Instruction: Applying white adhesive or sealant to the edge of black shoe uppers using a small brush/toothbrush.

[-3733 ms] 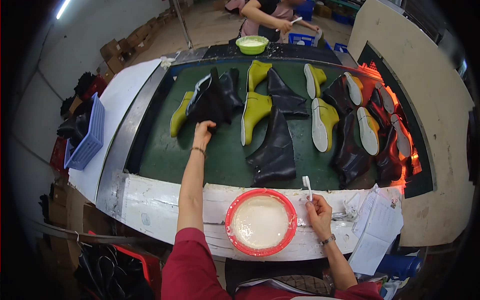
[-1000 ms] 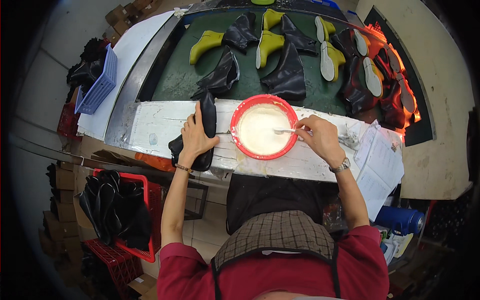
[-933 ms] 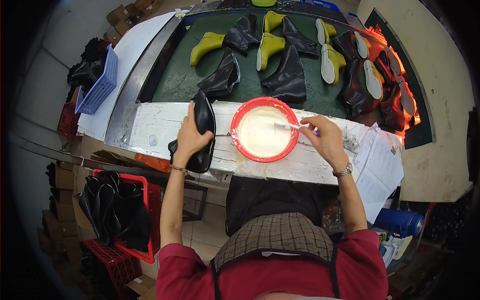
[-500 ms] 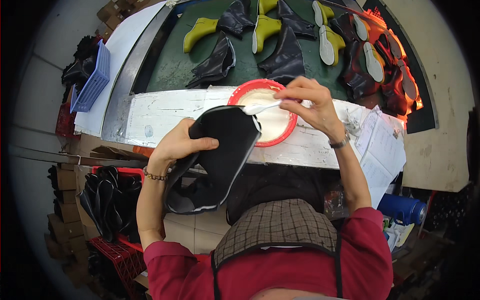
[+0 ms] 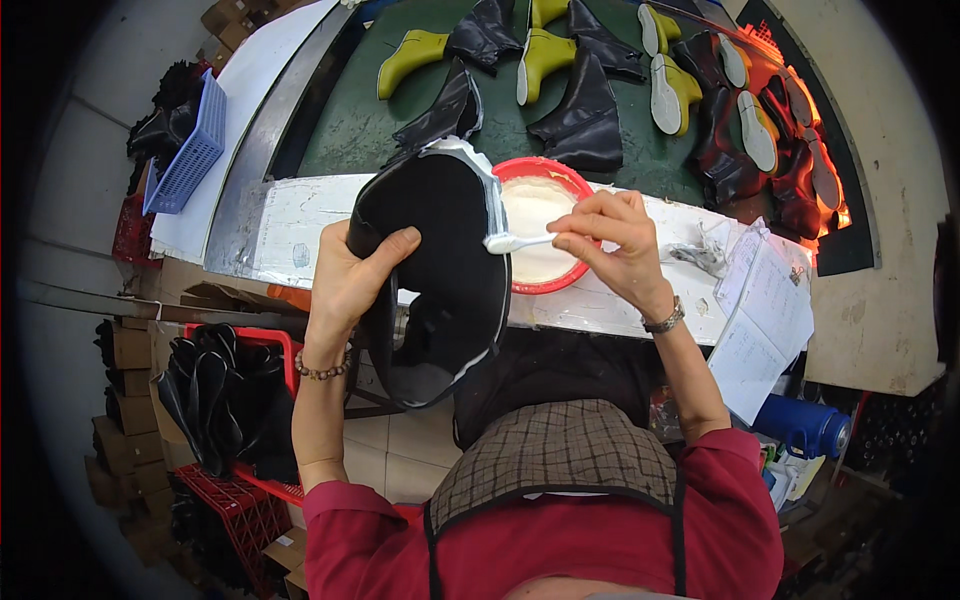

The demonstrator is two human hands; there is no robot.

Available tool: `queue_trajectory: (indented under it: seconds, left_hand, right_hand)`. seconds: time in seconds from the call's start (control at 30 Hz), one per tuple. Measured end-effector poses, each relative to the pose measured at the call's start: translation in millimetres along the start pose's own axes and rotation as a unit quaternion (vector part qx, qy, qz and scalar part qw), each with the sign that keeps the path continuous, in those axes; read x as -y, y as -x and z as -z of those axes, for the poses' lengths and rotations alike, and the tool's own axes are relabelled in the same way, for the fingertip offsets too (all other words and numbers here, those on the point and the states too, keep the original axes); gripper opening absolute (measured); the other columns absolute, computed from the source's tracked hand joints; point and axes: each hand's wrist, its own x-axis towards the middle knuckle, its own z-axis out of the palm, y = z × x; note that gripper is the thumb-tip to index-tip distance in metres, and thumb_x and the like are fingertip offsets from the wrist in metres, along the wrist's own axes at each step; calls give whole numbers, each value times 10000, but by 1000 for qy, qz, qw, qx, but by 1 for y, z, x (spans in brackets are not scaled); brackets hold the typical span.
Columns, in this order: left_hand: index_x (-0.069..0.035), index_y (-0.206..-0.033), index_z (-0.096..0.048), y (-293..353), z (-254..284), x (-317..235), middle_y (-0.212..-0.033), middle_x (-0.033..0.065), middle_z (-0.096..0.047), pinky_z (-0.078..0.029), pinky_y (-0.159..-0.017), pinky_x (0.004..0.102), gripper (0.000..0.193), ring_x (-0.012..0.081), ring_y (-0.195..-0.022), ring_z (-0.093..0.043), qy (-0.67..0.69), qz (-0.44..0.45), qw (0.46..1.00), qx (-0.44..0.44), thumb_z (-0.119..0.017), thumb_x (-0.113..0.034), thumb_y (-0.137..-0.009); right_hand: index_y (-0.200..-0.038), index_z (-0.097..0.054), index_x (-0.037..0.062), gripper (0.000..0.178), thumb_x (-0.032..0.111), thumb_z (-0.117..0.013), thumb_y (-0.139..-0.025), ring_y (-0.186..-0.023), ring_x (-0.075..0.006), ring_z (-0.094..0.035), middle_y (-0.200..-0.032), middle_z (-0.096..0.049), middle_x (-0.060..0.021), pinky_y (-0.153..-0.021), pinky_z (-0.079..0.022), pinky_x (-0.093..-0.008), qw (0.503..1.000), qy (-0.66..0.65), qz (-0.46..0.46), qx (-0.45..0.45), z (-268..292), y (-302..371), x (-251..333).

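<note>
My left hand (image 5: 365, 265) is closed on a black boot upper (image 5: 455, 235), thumb on its dark inner face. White paste coats the upper's top edge and part of its right edge. In my right hand (image 5: 615, 240) a white brush (image 5: 515, 242), shaped like a toothbrush, is pinched by the handle. Its head touches the upper's right edge, over the paste. Just behind the brush stands a red bowl (image 5: 575, 175) holding creamy white paste (image 5: 540, 205), on the white bench strip (image 5: 300, 225).
On the green belt (image 5: 350, 130) beyond lie black boot uppers (image 5: 585, 120) and yellow-green boot bottoms (image 5: 412, 62). A blue basket (image 5: 190, 150) stands at left, with a red crate (image 5: 235, 520) below. Papers (image 5: 765, 310) and a blue flask (image 5: 805, 425) are on the right.
The brush has moved down along the upper's right edge, leaving white paste above it. My left hand has turned and raised the upper, showing more of its inner face.
</note>
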Motion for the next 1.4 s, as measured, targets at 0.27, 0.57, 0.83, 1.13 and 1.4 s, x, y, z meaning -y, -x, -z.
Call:
queue_trajectory:
  seconds: [0.27, 0.57, 0.83, 1.13, 1.4]
  left_hand:
    - [36, -952, -757, -20, 21, 5, -833, 20, -730, -530, -694, 241, 227, 83, -759, -650, -33, 114, 971, 206, -839, -149, -850]
    - [50, -1044, -746, -29, 20, -7, -840, 44, -752, -545, -741, 302, 322, 119, -789, -674, -222, 85, 940, 243, -831, -170, -825]
    - [2, -1429, -533, -69, 16, 78, -1144, 254, -733, -545, -945, 427, 742, 388, -1067, -721, -322, -117, 931, -126, -810, -352, -839]
    - [-198, -1683, -59, -9, 49, 138, -1620, 272, -321, -287, -1026, 812, 1509, 484, -1482, -327, -455, -40, 886, 81, -996, -499, -540]
    - [-135, -1655, -206, 4, 37, 158, -1445, 252, -453, -412, -1110, 521, 1103, 458, -1338, -448, -405, -99, 909, -19, -716, 44, -694]
  right_hand:
    - [-984, -825, 150, 135, 242, -809, -887, -759, -98, -562, -852, -689, 43, -823, -340, -311, 999, -15, 18, 25, 6, -30, -24]
    - [-973, -829, 136, 193, 311, -791, -902, -708, -206, -631, -868, -674, -25, -636, -475, -373, 990, -110, 66, 59, -15, -83, -20]
    - [-934, -798, 112, 138, 217, -769, -851, -793, -256, -696, -874, -670, -54, -685, -521, -389, 946, 256, -104, 170, 2, -7, -40]
    - [-964, -802, 107, 167, 247, -768, -880, -741, -263, -686, -858, -680, -58, -676, -526, -398, 955, 163, -234, 79, 31, 25, -37]
    - [-947, -808, 79, 169, 235, -776, -888, -708, -257, -674, -834, -692, -77, -643, -508, -371, 962, 115, -245, 26, 25, 34, -39]
